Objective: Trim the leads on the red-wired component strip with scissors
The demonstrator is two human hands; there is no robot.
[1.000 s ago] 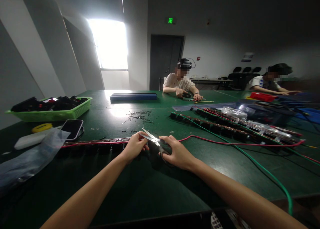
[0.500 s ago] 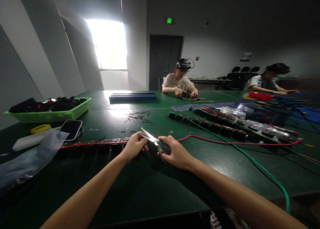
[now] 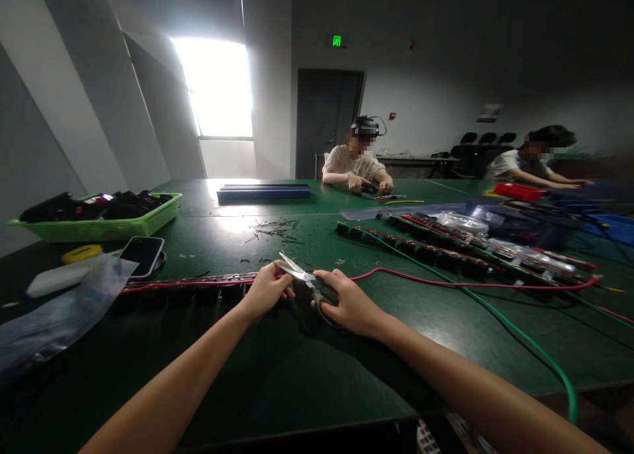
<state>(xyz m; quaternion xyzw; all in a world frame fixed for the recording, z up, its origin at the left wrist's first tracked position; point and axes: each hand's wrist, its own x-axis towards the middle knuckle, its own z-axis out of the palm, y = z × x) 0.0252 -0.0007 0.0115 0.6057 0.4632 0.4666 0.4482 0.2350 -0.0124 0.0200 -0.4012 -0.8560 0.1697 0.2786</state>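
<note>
My right hand (image 3: pixel 351 303) is closed around the dark handles of a pair of scissors (image 3: pixel 298 270). The silver blades stand slightly apart and point left, over the fingertips of my left hand (image 3: pixel 267 289). The left fingers are pinched together; what lies between them is hidden. A long strip of black parts (image 3: pixel 185 292) with bare metal along its top runs up to my left hand from the left. A red wire (image 3: pixel 396 273) lies along this strip, passes behind both hands and continues to the right.
A green basket (image 3: pixel 148 226) of black parts, a phone (image 3: pixel 142 256) and a plastic bag (image 3: pixel 74 315) lie left. Clipped black bits (image 3: pixel 275 229) are scattered ahead. More strips (image 3: pixel 416 248) and a green wire (image 3: pixel 515 328) lie right. A co-worker (image 3: pixel 356 163) sits across the table, another far right.
The scissor blades have come slightly closer together. Both hands stay in almost the same place.
</note>
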